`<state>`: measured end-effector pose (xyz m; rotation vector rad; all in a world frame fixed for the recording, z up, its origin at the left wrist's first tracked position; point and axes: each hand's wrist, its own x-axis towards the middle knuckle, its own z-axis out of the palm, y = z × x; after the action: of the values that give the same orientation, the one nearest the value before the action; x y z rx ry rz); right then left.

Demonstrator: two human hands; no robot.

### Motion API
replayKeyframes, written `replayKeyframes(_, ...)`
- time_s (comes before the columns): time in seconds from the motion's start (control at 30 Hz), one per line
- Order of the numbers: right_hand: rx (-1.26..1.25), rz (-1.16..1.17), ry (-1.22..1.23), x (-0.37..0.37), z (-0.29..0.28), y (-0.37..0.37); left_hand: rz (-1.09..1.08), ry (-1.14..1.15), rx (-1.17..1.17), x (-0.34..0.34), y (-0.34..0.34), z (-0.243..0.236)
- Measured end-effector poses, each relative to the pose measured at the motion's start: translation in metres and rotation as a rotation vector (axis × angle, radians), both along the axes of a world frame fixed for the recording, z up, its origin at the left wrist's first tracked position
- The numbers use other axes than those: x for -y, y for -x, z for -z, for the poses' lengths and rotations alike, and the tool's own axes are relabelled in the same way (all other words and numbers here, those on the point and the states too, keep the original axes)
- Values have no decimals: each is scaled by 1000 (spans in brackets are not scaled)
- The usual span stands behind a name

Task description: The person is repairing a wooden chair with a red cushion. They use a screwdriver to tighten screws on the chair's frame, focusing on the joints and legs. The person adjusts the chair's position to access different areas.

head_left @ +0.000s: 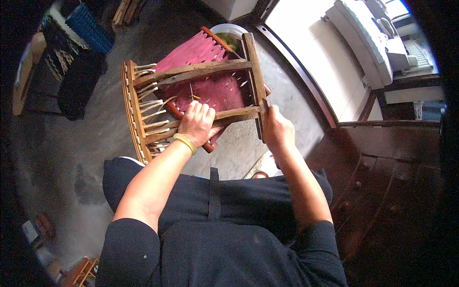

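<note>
In front of my lap is a wooden frame (191, 74) with two long rails and a crosspiece at each end. White cords (152, 115) loop along its left bar. Beneath the rails lies pink netted webbing (191, 52) with reddish-brown rods along its edges. My left hand (196, 123), a pale yellow bangle at its wrist, is closed around the near rail. Thin pointed sticks (193, 93) show just beyond its fingers. My right hand (279, 128) is closed at the near end of the right crosspiece (257, 71); its palm side is hidden.
A white basin (228, 29) with something green inside stands behind the frame. At the left are a dark bag (81, 86) and a blue coiled bundle (90, 27). To the right run a raised door sill (301, 74) and a dark wooden panel (368, 191). My pale shoe (264, 165) is below.
</note>
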<state>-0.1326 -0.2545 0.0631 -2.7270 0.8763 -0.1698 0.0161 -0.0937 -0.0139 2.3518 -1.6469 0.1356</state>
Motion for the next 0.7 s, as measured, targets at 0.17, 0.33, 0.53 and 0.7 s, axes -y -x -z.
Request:
replayKeyframes(0.17,-96,35,96,2,-2,-70,3,15,-26,-2,-2,3)
replayKeyframes(0.33,-140,70,155,20,5,-100,17,71,2,-1,-5,7)
replayKeyframes(0.53,-259,98,145,22,6,-112,9,133,5,-3,-6,17)
replayKeyframes(0.7,-326,133,145,16,6,-122,2,100,7,-3,-6,20)
